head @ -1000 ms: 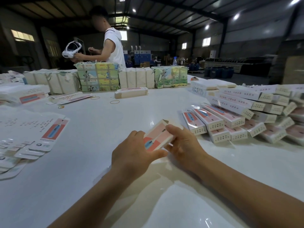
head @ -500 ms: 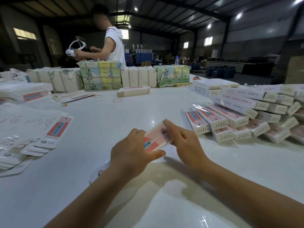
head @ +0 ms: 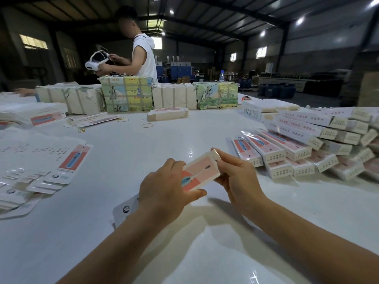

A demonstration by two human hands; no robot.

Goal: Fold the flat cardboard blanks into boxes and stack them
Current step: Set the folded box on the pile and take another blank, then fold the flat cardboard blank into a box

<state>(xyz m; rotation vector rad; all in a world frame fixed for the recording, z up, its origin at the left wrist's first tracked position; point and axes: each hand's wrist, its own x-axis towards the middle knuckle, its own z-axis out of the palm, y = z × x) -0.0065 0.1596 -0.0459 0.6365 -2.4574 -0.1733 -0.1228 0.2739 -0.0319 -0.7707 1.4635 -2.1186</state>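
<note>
A pink and white cardboard box [head: 200, 171] with a toothbrush picture is held above the white table [head: 143, 152], tilted with its far end up. My left hand [head: 166, 191] grips its near part, thumb under the edge. My right hand [head: 238, 177] pinches its far end, fingers curled on the end flap. A white tab of the box [head: 125, 210] sticks out below my left wrist. Flat blanks [head: 41, 160] lie fanned out at the left. Folded boxes [head: 297, 148] are piled at the right.
Wrapped paper bundles [head: 127, 95] line the table's far side, with a single long box [head: 168, 114] and rubber bands [head: 147, 125] in front. A person in a white sleeveless top [head: 143, 56] stands behind them holding a white headset. More blanks [head: 32, 115] lie far left.
The box has risen slightly and turned flatter toward me. My right hand has slid from the box's side to its far end, closing on the end flap.
</note>
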